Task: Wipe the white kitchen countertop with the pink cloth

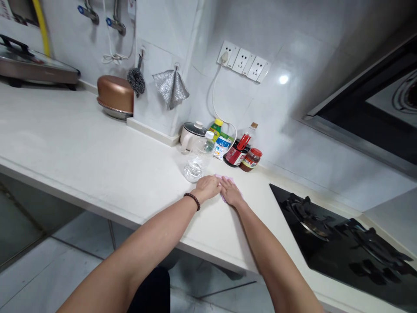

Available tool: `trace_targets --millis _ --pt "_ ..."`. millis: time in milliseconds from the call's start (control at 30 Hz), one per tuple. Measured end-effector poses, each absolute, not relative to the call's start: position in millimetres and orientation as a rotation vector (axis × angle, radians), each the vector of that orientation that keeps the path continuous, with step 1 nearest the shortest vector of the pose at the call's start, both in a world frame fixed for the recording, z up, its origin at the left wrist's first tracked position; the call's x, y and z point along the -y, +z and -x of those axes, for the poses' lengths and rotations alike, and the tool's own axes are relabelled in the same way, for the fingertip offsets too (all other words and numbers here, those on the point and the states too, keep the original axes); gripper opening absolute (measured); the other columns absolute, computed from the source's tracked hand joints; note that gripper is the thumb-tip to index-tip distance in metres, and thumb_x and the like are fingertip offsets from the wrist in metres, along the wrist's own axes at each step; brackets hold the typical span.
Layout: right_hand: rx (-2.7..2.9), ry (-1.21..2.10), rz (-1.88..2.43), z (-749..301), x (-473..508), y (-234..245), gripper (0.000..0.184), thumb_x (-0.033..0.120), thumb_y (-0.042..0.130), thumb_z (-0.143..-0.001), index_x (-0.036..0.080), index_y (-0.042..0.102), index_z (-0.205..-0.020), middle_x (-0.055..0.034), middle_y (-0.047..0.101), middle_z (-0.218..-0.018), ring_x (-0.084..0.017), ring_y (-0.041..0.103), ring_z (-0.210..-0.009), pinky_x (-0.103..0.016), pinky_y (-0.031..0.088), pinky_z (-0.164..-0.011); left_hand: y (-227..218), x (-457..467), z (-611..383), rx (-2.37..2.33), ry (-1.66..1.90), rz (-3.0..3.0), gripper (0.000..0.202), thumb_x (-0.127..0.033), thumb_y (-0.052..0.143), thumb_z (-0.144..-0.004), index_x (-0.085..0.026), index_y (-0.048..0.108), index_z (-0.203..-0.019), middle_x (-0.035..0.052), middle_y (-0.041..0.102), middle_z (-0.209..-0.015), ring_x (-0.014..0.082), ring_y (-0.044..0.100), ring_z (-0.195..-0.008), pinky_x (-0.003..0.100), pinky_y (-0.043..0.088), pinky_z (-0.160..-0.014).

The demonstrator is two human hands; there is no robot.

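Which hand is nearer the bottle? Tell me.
Left. The left hand rests just in front of the bottle; the right hand lies farther off, beyond the left hand.

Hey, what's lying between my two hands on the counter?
A pale pink cloth lies there, partly under your left hand and right hand, as the head view shows.

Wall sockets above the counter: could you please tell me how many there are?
3, in a row on the wall: the left one holding a white plug, the middle one, the right one.
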State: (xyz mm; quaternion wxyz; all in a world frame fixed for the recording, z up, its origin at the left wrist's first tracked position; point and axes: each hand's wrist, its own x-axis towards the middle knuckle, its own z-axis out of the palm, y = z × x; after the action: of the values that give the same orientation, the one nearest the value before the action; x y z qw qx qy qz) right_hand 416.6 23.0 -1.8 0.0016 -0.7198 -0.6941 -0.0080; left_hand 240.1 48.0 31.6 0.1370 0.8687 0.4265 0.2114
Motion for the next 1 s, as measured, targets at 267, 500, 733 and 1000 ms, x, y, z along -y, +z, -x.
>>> trace_targets --millis 267,500,733,1000 --pt "2.048 0.014 2.387 -415.6 -39.1 0.5 0.057 0.045 0.014 -0.105 0.032 0.017 -0.16 0.0029 0.014 -0.167 -0.024 0.011 -0.153 -0.049 0.016 -0.121 32.2 -49.6 -235.9 -1.26 0.588 -2.548 0.033 -0.036 0.049 -0.093 -0.017 0.076 -0.099 0.0146 0.075 -0.098 0.0262 0.07 -0.102 0.032 0.052 -0.087" --pt "2.101 0.017 2.294 -406.5 2.7 -2.7 0.058 0.048 0.013 -0.105 0.031 0.022 -0.159 0.0011 0.016 -0.166 -0.026 0.013 -0.153 -0.05 0.015 -0.121 30.6 -51.2 -233.5 -1.296 0.579 -2.558 0.033 -0.036 0.049 -0.093 -0.018 0.076 -0.1 0.0139 0.075 -0.099 0.0249 0.07 -0.101 0.03 0.051 -0.085" --pt "2.245 0.055 2.059 -406.1 102.0 -6.8 0.057 0.053 0.018 -0.104 0.035 0.022 -0.158 0.005 0.016 -0.165 -0.024 0.009 -0.153 -0.047 0.014 -0.123 34.1 -52.3 -230.8 -1.312 0.559 -2.578 0.035 -0.037 0.047 -0.092 -0.02 0.077 -0.098 0.012 0.075 -0.1 0.0244 0.07 -0.1 0.029 0.051 -0.082" --pt "1.995 -0.048 2.233 -512.7 213.5 -14.9 0.061 0.056 0.02 -0.102 0.032 0.028 -0.157 0.0028 0.025 -0.163 -0.024 0.018 -0.152 -0.048 0.019 -0.123 38.1 -53.1 -229.6 -1.316 0.588 -2.557 0.034 -0.037 0.048 -0.091 -0.02 0.077 -0.094 0.0113 0.075 -0.097 0.0244 0.069 -0.097 0.028 0.05 -0.078"
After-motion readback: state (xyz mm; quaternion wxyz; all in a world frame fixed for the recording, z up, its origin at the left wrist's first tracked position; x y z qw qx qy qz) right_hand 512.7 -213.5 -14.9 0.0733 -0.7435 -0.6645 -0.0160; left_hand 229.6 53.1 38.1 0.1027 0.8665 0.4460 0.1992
